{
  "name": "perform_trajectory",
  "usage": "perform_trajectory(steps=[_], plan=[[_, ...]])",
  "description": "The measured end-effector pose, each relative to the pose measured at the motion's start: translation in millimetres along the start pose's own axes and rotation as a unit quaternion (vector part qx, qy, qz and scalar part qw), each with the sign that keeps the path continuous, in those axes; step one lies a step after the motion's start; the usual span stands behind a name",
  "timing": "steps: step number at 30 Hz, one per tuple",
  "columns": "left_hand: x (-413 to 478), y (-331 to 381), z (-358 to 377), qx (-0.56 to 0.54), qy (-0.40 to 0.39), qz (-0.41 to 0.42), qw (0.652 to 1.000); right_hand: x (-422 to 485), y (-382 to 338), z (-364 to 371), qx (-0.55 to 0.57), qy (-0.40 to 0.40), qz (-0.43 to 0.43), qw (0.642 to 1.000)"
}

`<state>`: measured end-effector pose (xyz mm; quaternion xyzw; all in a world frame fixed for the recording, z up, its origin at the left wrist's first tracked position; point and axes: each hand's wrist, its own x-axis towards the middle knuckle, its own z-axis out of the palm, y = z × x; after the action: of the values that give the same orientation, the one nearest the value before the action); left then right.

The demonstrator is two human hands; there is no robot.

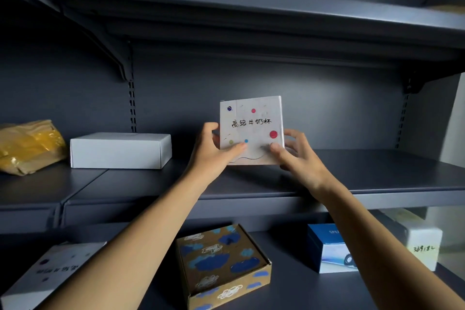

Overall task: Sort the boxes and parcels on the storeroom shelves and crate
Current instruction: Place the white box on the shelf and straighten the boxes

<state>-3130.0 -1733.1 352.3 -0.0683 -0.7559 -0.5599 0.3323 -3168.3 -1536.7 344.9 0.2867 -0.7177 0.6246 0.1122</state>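
A dark grey shelving unit [276,78] fills the frame, with its middle shelf [377,173] running across the centre and a lower shelf [289,292] along the bottom. At the bottom centre, on the lower shelf, sits a brown cardboard box printed with blue clouds [222,267], its lid closed. At the bottom left lies a flat white box with dark lettering [50,274], partly hidden by a forearm. On the middle shelf, left of centre, a plain white flat box [120,150] lies on its broad side. At the centre of the frame stands the white box with coloured dots and black handwriting [251,123], upright with its printed face toward the camera and its lower edge at the middle shelf's surface; whether it rests there cannot be told. At the far left edge a crumpled yellow parcel [27,146] lies just beside the plain box. At the lower right a blue and white box [327,249] stands near a small white box with a handwritten number [425,246]. The left hand [216,151] grips the dotted box's lower left corner, thumb on the front, and the right hand [297,156] grips its lower right corner the same way.
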Motion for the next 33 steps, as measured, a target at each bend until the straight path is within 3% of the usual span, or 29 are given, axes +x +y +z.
perform_trajectory(steps=[4, 10, 14, 18, 24, 33], plan=[[-0.8, 6.6, -0.6, -0.035, -0.024, 0.006, 0.999, 2.9, 3.1, -4.3, 0.051, 0.025, 0.031, 0.998], [-5.7, 13.0, 1.9, -0.110, -0.162, -0.028, 0.980, 8.0, 4.6, -8.1, 0.146, 0.051, 0.077, 0.985], [-10.0, 12.7, 0.5, -0.049, -0.137, 0.043, 0.988, 8.8, 5.9, -8.3, 0.060, 0.054, 0.076, 0.994], [-14.8, 17.2, -0.6, -0.005, -0.130, 0.048, 0.990, 11.0, 5.7, -3.0, -0.034, 0.063, 0.056, 0.996], [-11.4, 14.6, -0.5, 0.027, -0.115, 0.068, 0.991, 8.2, 8.4, -4.9, -0.031, 0.096, 0.045, 0.994], [-8.2, 9.3, -2.1, 0.063, -0.101, 0.063, 0.991, 1.7, 8.5, -4.0, -0.057, 0.080, -0.034, 0.995]])
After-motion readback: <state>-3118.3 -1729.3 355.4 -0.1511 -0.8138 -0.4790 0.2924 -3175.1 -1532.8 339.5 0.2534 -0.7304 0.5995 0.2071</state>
